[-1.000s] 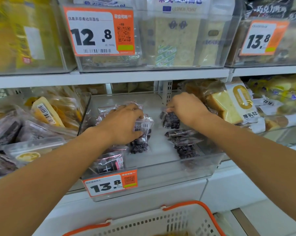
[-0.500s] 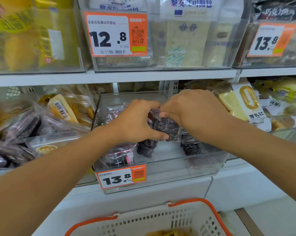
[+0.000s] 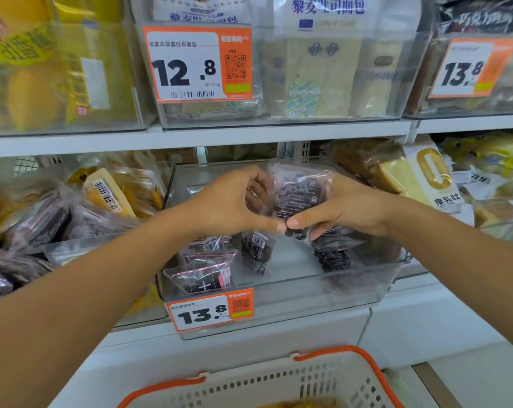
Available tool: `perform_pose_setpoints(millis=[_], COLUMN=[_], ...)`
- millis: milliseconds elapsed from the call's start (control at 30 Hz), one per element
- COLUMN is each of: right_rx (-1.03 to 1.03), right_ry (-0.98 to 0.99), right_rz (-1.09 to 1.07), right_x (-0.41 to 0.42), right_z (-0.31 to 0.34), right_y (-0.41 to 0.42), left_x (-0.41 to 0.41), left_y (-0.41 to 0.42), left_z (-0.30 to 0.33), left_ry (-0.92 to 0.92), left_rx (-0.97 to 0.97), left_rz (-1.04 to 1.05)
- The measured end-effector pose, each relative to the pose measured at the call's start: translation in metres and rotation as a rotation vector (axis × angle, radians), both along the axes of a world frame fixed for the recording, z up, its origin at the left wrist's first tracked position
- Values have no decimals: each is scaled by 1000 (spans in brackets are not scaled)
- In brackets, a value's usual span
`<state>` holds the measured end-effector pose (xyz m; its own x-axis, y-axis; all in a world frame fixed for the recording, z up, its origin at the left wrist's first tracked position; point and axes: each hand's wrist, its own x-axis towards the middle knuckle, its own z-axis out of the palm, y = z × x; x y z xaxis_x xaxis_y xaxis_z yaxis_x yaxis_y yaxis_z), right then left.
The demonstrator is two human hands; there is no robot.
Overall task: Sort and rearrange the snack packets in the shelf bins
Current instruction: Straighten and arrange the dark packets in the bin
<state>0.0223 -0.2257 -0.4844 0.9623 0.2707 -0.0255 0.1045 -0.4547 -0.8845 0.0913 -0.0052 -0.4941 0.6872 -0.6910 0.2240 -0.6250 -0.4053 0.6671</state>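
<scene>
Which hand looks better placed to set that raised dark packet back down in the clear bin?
Probably the right hand: its fingers wrap the raised packet from below and behind, directly over the clear bin. The left hand only pinches its near edge.

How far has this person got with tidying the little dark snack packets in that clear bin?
Roughly midway, as a guess. In hand: the left hand and right hand hold one dark snack packet upright above the clear bin. No neat row shows yet. Left: several loose packets lie scattered on the bin floor, one leaning at the front by the 13.8 price tag.
</scene>
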Motion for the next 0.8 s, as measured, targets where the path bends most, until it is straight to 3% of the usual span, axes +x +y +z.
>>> perform_pose_setpoints(millis=[100, 200, 433, 633, 800], right_rx=[12, 3, 18, -112, -185], right_ry=[21, 35, 93, 9, 310], right_rz=[-17, -31, -53, -77, 14], right_x=[2, 1, 7, 17, 21], right_z=[3, 5, -8, 10, -11], right_y=[-17, -28, -35, -30, -6], left_x=[9, 19, 28, 27, 24], left_y=[7, 8, 3, 2, 6], left_z=[1, -3, -8, -13, -11], left_ry=[-165, -387, -362, -429, -351], left_rx=[374, 510, 455, 522, 430], left_rz=[13, 50, 265, 431, 443])
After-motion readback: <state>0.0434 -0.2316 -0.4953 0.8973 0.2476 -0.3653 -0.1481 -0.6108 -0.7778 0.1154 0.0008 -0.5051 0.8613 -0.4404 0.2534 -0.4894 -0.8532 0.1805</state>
